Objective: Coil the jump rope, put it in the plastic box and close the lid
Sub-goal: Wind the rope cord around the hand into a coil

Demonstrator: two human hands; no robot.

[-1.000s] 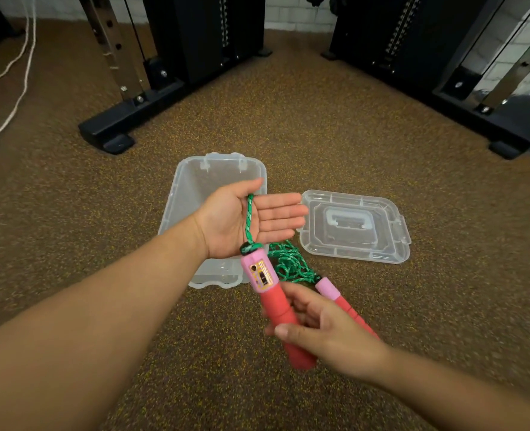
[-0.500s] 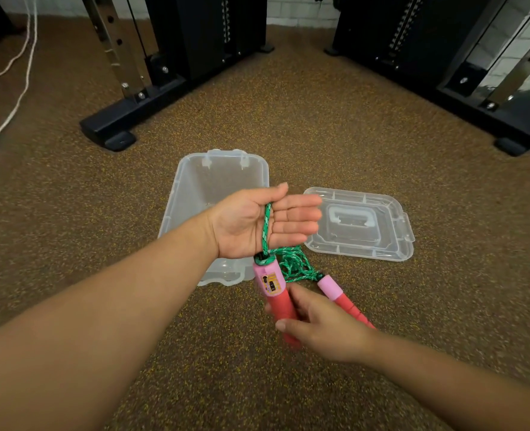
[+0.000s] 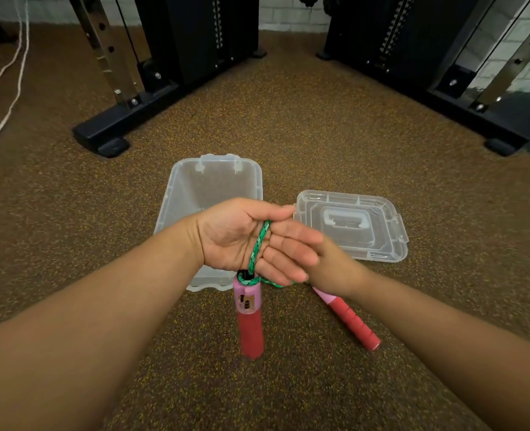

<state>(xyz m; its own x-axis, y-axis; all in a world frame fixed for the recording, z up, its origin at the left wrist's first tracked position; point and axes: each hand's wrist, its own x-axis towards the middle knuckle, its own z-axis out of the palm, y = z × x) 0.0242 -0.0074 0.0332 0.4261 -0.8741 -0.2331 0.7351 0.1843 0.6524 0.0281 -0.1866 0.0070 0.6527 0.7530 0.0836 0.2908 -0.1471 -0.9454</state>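
Note:
My left hand [image 3: 241, 241] is held palm up over the near end of the clear plastic box [image 3: 214, 181], thumb pressed down on the green jump rope [image 3: 259, 247] that crosses the palm. One red and pink handle [image 3: 248, 315] hangs from that rope just below the hand. My right hand [image 3: 335, 269] sits behind the left hand's fingers, its own fingers hidden. The other handle [image 3: 350, 321] lies tilted on the floor under my right wrist. The clear lid [image 3: 385, 241] lies flat on the floor to the right of the box.
Black gym machine bases stand at the back left [image 3: 108, 135] and back right [image 3: 475, 119]. A white cord [image 3: 5, 98] runs along the floor at far left. Brown speckled rubber floor [image 3: 319, 135] surrounds the box.
My right hand let go of the near handle and moved up behind my left fingers. That handle now hangs free. My left thumb closed down on the rope.

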